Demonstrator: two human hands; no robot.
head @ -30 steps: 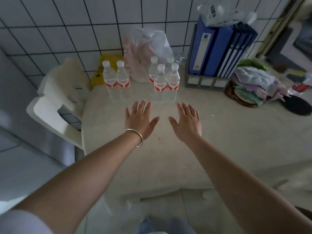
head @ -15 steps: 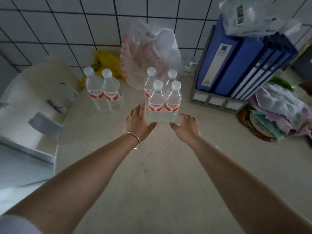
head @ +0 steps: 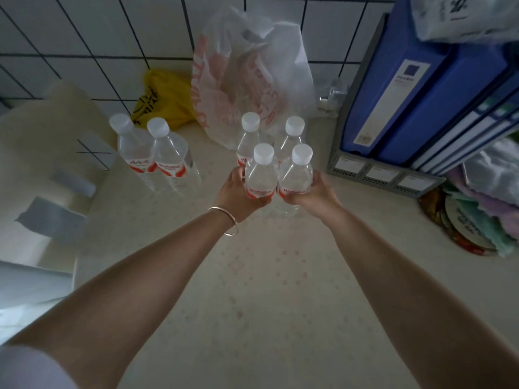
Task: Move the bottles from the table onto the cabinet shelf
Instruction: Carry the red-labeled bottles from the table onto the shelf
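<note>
Looking like a storeroom corner or back office. Standing in a grey desktop file rack (head: 384,175), a row of blue lever-arch binders (head: 404,88). Running behind, a wall of white square tiles with dark grout (head: 84,32). Leaning against it, a translucent plastic carrier bag with red print (head: 252,80) and a crumpled yellow plastic bag (head: 163,99). Carrying all this, a cream speckled tabletop (head: 252,290).

Both arms outstretched, left hand (head: 235,193) and right hand (head: 316,194) curled, gripping.

Six clear white-capped bottles (head: 260,175) upright on the table (head: 280,290)
</note>
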